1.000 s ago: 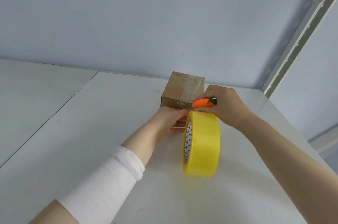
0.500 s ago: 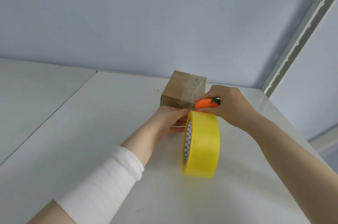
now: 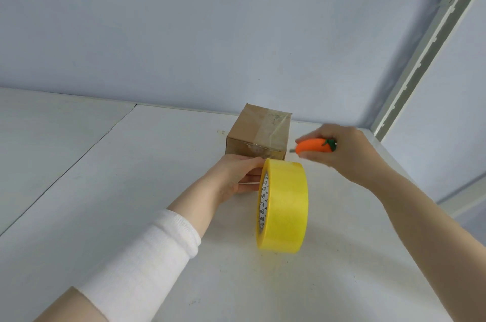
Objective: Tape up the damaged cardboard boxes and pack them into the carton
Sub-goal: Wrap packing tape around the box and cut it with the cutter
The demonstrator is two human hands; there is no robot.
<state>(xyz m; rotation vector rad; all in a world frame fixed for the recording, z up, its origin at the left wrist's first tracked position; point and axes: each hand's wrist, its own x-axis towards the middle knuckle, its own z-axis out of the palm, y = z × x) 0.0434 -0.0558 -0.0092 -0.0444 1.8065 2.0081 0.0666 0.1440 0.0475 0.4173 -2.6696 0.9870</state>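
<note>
- The cardboard box (image 3: 259, 135) sits on the white worktop (image 3: 131, 190), toward its far edge and close to the pale wall.
- Clear tape runs across the box's top and down onto its near face.
- The left grip (image 3: 236, 174), a bare hand with a white sleeve (image 3: 147, 256) on the forearm, grasps the yellow tape roll (image 3: 282, 206) at its upper left rim, fingers curled toward the core.
- The roll stands on edge just near of the box; I cannot tell whether its bottom touches the worktop.
- The right grip (image 3: 342, 150) is clenched round an orange carrot-shaped cutter (image 3: 313, 146) with a green end, its small metal tip pointing left.
- The cutter is held just right of the box's near right corner, apart from it and above the roll.
- A grey shelf upright (image 3: 426, 53) slants up at the far right.
</note>
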